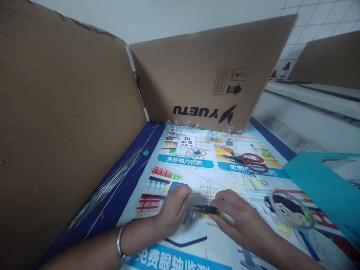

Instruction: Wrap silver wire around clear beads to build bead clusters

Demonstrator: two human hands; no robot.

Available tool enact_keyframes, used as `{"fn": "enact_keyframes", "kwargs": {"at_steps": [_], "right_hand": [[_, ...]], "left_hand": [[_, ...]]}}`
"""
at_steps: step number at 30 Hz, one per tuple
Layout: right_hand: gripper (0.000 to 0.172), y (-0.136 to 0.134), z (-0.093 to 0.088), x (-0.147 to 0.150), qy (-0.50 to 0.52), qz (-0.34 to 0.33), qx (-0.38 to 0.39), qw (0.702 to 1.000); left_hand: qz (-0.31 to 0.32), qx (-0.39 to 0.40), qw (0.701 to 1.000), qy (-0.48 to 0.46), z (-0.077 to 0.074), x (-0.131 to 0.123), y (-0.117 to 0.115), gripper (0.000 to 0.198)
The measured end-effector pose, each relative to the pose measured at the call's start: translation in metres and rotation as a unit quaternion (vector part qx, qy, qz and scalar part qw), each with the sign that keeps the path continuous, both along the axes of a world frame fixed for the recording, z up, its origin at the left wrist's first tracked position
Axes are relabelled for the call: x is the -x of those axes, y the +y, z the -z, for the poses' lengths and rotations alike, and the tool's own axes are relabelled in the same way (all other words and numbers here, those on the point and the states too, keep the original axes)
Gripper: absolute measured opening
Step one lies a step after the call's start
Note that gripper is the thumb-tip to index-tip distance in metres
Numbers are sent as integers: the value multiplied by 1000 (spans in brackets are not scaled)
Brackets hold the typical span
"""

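Observation:
My left hand [173, 210] is closed in a pinch on a small glinting piece of wire [189, 216], just above the printed poster [197, 165] that covers the table. My right hand [239, 217] is wrapped round a pair of pliers [206, 210] with dark jaws and yellow-lined handles. The jaws point left and meet the wire piece between the two hands. A silver bangle [120, 242] sits on my left wrist.
Red-handled scissors [249, 162] lie on the poster at the back right. A bundle of thin wires [112, 183] lies along the left edge. A clear round lid [292, 208] rests at right beside a teal box [317, 180]. Cardboard walls [202, 75] enclose left and back.

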State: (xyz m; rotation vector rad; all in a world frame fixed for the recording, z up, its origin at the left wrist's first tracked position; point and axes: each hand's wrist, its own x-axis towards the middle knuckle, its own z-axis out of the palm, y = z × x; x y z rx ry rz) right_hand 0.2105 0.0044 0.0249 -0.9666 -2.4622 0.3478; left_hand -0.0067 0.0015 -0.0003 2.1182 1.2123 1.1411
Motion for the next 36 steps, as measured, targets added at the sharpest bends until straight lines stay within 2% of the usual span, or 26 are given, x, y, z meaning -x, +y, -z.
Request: {"fn": "enact_keyframes", "kwargs": {"at_steps": [6,16,20,24,31,36], "right_hand": [[13,-2,1,3,9,-3,14,1000],[13,-5,3,5,-25,6,-43,999],[13,-5,4,5,-18,10,-31,999],[13,-6,8,5,8,12,-23,1000],[15,-9,18,8,37,2,-56,998],[19,-11,24,9,53,6,-36,998]], "left_hand": [[9,-20,1000,13,1,0,-1,24],[11,-23,999,20,0,1,0,23],[10,-20,1000,21,0,1,0,23],[9,-22,1000,17,2,1,0,23],[2,1,1000,-8,1,1,-1,23],[-5,20,999,-24,1,0,-1,23]]}}
